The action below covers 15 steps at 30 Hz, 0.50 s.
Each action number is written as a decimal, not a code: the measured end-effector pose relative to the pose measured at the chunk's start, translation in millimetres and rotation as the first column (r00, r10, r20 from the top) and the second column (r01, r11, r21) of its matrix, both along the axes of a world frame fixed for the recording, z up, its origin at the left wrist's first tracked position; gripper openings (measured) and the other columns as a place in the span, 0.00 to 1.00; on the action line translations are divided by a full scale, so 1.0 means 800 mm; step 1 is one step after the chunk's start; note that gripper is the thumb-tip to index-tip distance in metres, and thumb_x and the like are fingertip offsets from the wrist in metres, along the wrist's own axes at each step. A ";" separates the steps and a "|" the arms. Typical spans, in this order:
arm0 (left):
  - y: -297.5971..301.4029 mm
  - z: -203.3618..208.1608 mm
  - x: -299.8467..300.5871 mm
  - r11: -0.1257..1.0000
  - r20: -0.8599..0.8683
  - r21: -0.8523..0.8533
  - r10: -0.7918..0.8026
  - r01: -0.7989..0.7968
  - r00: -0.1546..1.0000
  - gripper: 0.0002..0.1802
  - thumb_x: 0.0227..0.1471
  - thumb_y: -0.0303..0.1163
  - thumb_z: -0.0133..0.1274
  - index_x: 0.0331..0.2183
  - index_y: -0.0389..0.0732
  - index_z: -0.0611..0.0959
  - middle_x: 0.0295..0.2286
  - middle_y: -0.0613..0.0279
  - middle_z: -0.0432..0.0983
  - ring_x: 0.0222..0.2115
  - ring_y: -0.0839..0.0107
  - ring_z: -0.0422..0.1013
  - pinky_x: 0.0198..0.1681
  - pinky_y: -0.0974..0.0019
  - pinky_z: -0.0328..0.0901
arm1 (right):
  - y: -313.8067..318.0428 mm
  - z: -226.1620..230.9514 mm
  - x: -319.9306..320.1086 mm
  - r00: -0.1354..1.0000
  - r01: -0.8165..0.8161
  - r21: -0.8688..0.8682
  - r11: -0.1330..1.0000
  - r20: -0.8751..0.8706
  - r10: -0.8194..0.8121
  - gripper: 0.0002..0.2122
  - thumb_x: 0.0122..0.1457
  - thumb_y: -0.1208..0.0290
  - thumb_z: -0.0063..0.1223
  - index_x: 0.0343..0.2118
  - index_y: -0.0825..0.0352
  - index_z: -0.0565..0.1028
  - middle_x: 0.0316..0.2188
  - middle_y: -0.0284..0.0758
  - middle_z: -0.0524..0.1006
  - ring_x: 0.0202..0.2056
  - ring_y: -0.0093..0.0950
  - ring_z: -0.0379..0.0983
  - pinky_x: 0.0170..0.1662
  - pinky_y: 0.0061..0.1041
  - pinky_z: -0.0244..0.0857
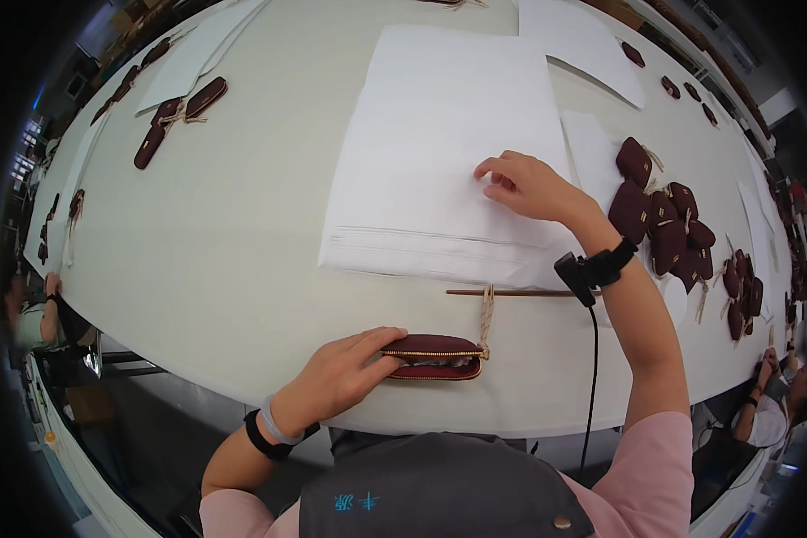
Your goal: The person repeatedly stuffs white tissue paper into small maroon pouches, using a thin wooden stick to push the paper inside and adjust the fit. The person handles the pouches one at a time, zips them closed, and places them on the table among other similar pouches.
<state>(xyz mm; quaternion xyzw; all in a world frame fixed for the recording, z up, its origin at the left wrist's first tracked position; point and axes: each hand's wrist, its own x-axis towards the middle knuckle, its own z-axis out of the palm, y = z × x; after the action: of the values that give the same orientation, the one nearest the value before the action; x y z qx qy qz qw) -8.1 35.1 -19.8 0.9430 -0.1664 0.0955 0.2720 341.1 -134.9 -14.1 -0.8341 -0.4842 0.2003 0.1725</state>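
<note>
My left hand point(345, 372) grips the left end of a dark red zip pouch point(435, 344) near the table's front edge. The pouch's gold zipper gapes and something pale shows inside. From its right end a beige strap point(486, 318) stretches away from me. Over a pile of white paper sheets point(421, 134), my right hand point(531, 186) hovers or rests with fingers bent and apart, and I see nothing in them. Whether its fingertips touch the paper I cannot tell. A thin brown stick point(520, 293) lies between the sheets and the pouch.
A heap of dark red pouches point(668, 224) lies right of my right forearm. More pouches point(208, 97) lie at the far left. White sheets point(583, 49) lie at the far right. A black cable point(592, 386) hangs from my right wrist. Other people sit at both sides.
</note>
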 end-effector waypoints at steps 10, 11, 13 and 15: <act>-0.014 -0.009 0.004 0.998 -0.012 -0.067 -0.006 0.005 1.000 0.09 0.48 0.23 0.58 0.36 0.38 0.81 0.48 0.52 0.75 0.44 0.56 0.77 0.43 0.61 0.75 | -0.027 0.009 -0.054 0.981 -0.114 -0.053 0.992 0.151 0.121 0.26 0.49 0.71 0.63 0.52 0.67 0.72 0.54 0.43 0.70 0.54 0.41 0.65 0.56 0.36 0.67; -0.014 -0.009 0.003 0.998 -0.002 -0.062 -0.006 0.005 1.000 0.09 0.48 0.23 0.58 0.36 0.38 0.81 0.49 0.52 0.75 0.44 0.57 0.77 0.43 0.61 0.75 | -0.027 0.012 -0.051 0.983 -0.111 -0.071 0.991 0.136 0.120 0.24 0.49 0.71 0.62 0.51 0.67 0.72 0.54 0.42 0.70 0.53 0.41 0.65 0.56 0.36 0.68; -0.014 -0.010 0.002 0.998 0.003 -0.060 0.006 -0.006 1.000 0.09 0.48 0.23 0.57 0.35 0.38 0.81 0.49 0.53 0.74 0.44 0.57 0.77 0.44 0.61 0.75 | -0.025 0.015 -0.029 0.992 -0.115 -0.033 0.993 0.047 0.117 0.22 0.49 0.72 0.62 0.49 0.67 0.73 0.52 0.40 0.71 0.52 0.39 0.67 0.54 0.35 0.68; -0.015 -0.009 0.002 0.998 0.001 -0.058 0.004 -0.004 1.000 0.09 0.48 0.22 0.57 0.35 0.38 0.80 0.49 0.53 0.74 0.44 0.57 0.77 0.44 0.61 0.75 | -0.026 0.011 -0.022 0.989 -0.127 -0.016 0.992 0.076 0.128 0.19 0.49 0.74 0.61 0.46 0.66 0.74 0.49 0.39 0.72 0.49 0.37 0.69 0.52 0.34 0.69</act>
<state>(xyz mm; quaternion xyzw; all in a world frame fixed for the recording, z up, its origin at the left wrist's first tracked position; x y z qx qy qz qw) -6.3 23.3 -26.6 0.9350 -0.1617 0.1012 0.2988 323.6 -155.6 -4.9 -0.8094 -0.5418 0.1813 0.1359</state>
